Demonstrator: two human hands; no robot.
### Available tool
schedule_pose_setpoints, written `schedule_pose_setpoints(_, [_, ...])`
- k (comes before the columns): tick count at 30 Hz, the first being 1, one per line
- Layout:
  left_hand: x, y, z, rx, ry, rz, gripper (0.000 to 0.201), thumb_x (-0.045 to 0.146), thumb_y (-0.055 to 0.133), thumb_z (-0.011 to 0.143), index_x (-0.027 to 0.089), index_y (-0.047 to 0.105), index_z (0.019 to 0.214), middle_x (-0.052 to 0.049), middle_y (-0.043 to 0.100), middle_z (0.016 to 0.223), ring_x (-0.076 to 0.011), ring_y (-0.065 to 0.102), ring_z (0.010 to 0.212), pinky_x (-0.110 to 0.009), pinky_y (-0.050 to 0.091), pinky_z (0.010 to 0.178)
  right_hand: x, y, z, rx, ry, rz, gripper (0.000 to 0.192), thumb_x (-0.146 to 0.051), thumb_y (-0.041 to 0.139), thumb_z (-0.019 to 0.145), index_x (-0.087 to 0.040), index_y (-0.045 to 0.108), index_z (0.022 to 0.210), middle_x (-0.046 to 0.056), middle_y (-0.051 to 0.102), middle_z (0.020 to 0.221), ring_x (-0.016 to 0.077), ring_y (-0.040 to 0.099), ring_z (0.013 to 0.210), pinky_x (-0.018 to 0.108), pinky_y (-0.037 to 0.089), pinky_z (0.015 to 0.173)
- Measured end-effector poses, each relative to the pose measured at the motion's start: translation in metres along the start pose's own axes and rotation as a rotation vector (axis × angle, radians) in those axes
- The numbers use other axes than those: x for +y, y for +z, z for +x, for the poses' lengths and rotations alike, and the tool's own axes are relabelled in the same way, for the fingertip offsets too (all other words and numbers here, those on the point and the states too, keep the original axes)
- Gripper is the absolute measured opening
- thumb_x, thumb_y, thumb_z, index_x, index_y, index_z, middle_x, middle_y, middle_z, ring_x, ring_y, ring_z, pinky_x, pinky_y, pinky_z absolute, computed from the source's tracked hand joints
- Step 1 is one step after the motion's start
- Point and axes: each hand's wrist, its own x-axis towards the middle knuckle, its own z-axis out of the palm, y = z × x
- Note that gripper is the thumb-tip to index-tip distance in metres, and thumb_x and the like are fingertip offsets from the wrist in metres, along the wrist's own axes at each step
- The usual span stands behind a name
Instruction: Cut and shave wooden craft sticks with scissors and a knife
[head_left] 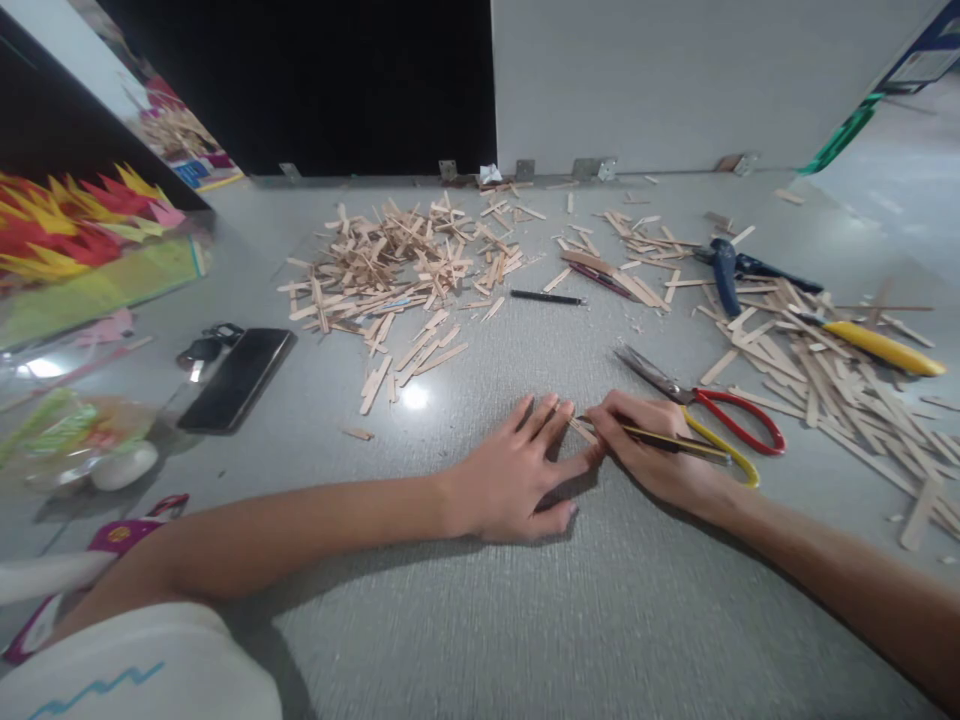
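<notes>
My right hand (652, 440) grips a dark pencil with yellow stripes (679, 443), its tip at a short flat wooden stick (583, 431). The fingers of my left hand (525, 470) lie spread on the table, with the fingertips touching that stick from the left. Just beyond my right hand rest scissors (679, 392) with one red and one yellow handle, blades apart and pointing away to the left. Part of the stick is hidden between the two hands.
A heap of cut wooden sticks (390, 250) lies ahead, with longer sticks (847, 380) at right. Blue-handled pliers (726, 275), a yellow-handled tool (885, 347) and a black pen (547, 297) lie around. At left are a phone (238, 380) and a plastic bag (75, 435).
</notes>
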Motion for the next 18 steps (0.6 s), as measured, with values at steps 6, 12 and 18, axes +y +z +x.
schedule_pose_setpoints(6, [-0.001, 0.0013, -0.0018, 0.03, 0.01, -0.023, 0.071, 0.052, 0.057, 0.105, 0.022, 0.041, 0.168, -0.024, 0.034, 0.175, -0.0512, 0.028, 0.163, -0.073, 0.027, 0.127, 0.0004, -0.0002, 0.003, -0.066, -0.013, 0.024, 0.047, -0.05, 0.051, 0.11, -0.024, 0.05, 0.071, -0.003, 0.056, 0.059, 0.012, 0.05, 0.052, 0.026, 0.037, 0.052])
schedule_pose_setpoints(12, [-0.0009, 0.0009, -0.002, 0.041, 0.016, -0.012, 0.072, 0.052, 0.058, 0.105, 0.022, 0.041, 0.168, -0.024, 0.036, 0.174, -0.0502, 0.031, 0.161, -0.071, 0.027, 0.127, -0.0005, -0.0002, 0.0043, -0.077, -0.008, 0.017, 0.05, -0.054, 0.05, 0.111, -0.024, 0.049, 0.071, -0.004, 0.053, 0.059, 0.0115, 0.046, 0.052, 0.026, 0.035, 0.052])
schedule_pose_setpoints(18, [-0.0017, 0.0024, -0.0022, 0.043, 0.023, -0.011, 0.071, 0.052, 0.056, 0.106, 0.021, 0.041, 0.168, -0.026, 0.033, 0.175, -0.0534, 0.029, 0.161, -0.075, 0.028, 0.125, -0.0012, 0.0009, 0.0042, -0.079, -0.014, 0.039, 0.05, -0.054, 0.049, 0.111, -0.024, 0.048, 0.071, -0.004, 0.052, 0.06, 0.0115, 0.046, 0.053, 0.026, 0.036, 0.052])
